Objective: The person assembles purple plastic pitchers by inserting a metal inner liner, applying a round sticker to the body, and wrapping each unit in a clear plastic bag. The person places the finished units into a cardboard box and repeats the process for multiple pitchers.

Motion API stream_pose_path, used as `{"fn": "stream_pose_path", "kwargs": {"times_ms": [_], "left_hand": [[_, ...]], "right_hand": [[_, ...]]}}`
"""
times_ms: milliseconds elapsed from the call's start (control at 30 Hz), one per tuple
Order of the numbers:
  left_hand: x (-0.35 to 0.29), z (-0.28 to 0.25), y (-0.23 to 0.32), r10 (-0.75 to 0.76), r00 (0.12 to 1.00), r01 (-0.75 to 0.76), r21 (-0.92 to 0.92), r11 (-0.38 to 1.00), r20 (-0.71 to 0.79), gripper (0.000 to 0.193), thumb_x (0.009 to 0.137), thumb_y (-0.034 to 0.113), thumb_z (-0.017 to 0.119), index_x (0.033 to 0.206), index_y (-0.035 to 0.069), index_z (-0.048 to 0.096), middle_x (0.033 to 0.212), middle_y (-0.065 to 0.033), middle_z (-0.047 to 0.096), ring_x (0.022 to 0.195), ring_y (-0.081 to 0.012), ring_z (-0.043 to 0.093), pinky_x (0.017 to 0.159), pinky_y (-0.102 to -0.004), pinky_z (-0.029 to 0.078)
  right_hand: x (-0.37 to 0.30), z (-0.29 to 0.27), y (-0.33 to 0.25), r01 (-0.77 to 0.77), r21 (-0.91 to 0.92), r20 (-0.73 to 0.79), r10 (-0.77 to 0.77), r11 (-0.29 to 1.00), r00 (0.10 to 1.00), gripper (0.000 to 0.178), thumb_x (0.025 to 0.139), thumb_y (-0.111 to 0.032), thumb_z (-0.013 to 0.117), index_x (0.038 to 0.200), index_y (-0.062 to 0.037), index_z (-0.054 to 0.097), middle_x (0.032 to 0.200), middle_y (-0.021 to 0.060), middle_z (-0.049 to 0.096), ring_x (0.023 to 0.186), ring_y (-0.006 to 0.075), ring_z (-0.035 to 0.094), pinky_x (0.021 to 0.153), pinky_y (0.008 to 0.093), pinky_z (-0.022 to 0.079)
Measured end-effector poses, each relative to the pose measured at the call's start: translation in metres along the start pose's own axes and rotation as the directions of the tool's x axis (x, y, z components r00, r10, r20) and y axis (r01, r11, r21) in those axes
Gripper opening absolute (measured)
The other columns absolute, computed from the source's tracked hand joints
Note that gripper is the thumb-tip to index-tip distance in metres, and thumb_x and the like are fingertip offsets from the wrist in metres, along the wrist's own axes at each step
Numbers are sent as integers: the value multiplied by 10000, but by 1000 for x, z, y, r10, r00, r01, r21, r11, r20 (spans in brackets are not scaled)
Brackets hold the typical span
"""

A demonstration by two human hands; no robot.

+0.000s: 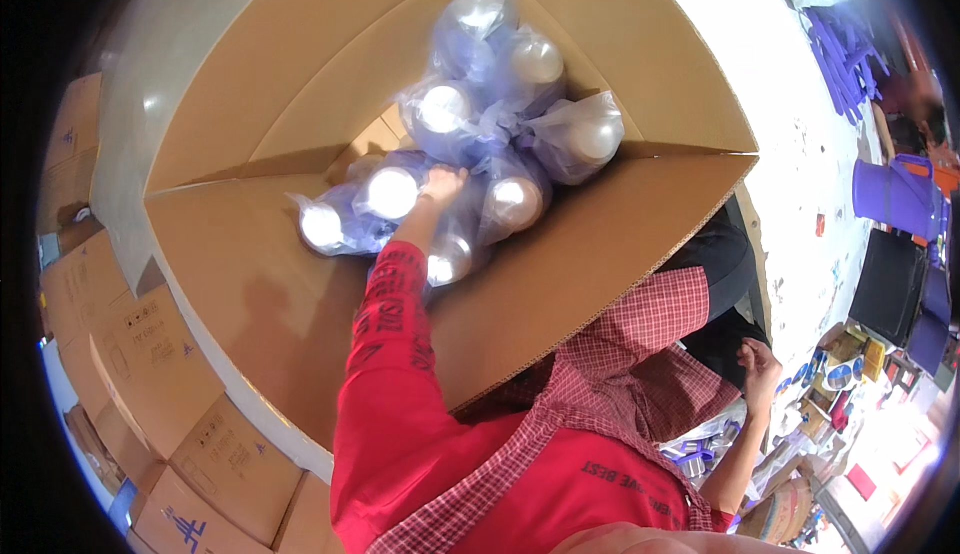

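Observation:
Inside a large open cardboard box [560,289] lie several round-ended items in clear, bluish plastic bags, such as the upper bagged item [480,24] and the right bagged item [590,139]. Their pale round ends shine. My left hand [442,186] reaches down among them, its fingers closed on the plastic beside a bagged item with a bright round end [392,194]. Other bags partly hide what the fingers grip. Outside the box at the right, my right hand [760,369] hangs near my dark trouser leg, fingers loosely curled with nothing visible in them.
Stacked cardboard cartons [150,354] line the left side. The box wall [640,229] rises between my body and the bags. To the right are a purple bucket [895,197], a black crate [885,284], purple strips [838,59] and mixed clutter. My checked apron [650,319] hangs against the box.

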State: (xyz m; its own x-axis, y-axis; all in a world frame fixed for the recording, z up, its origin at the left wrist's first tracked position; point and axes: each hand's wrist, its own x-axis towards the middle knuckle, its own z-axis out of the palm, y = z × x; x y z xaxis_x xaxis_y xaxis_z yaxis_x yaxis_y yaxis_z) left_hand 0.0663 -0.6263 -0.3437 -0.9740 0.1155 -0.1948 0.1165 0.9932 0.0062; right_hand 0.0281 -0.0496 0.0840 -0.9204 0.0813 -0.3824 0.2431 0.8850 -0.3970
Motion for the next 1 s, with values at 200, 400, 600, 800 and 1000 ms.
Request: {"fn": "stream_pose_path", "kwargs": {"times_ms": [200,400,600,800,1000], "left_hand": [[-12,-17,-6,149,968,-133,-89,987,203,176,892,134,506,984,36,620,849,-165,707,802,-319,701,708,-434,548],[30,-54,12,-76,976,114,-177,978,206,204,926,131,466,1026,74,633,996,-99,708,924,-281,689,779,-403,554],[105,-42,19,-122,983,157,-288,945,137,270,925,93,447,1162,56,572,1139,-122,644,1094,-268,609,902,-370,518],[135,-29,14,27,991,18,-322,947,133,304,947,142,433,1199,3,533,993,-209,691,877,-361,696,760,-488,554],[125,-26,41,-106,988,144,-457,878,108,296,981,211,394,1226,103,519,920,-247,677,859,-386,690,729,-518,539]], "right_hand": [[17,19,-16,238,-101,59,-233,966,971,153,912,-60,641,1011,52,675,815,137,676,673,174,660,633,284,530],[19,11,-22,207,-133,100,-194,969,976,148,896,-35,646,1018,42,681,806,129,669,677,165,654,638,275,520],[9,-4,9,145,-118,44,-141,982,989,162,926,-56,631,1045,48,670,781,75,655,683,119,610,647,257,506],[2,-8,15,-10,-94,36,14,996,999,136,894,-19,641,1007,50,674,788,107,662,688,139,647,643,273,521],[9,2,-2,162,-150,76,-152,975,985,148,909,-35,633,1023,52,669,789,108,656,668,135,629,630,264,507]]}}
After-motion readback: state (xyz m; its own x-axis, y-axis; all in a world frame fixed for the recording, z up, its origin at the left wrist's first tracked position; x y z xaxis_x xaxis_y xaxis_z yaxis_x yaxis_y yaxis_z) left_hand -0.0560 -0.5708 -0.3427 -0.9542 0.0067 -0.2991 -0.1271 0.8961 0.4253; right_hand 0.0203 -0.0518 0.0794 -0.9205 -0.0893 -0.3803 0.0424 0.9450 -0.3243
